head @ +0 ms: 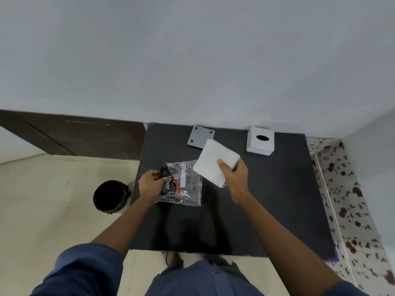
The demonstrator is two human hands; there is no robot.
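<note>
While gripped, tissue stack (pixel 211 165) slants up-left.

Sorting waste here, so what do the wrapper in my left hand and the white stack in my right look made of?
Wrapper: thin clear plastic film, glossy, crinkled, with glints. White stack: probably soft tissue paper, matte, layered edges showing.

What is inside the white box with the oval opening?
The white box shows only darkness through its oval opening; no tissue sticks out. Its walls hide whatever is inside.
</note>
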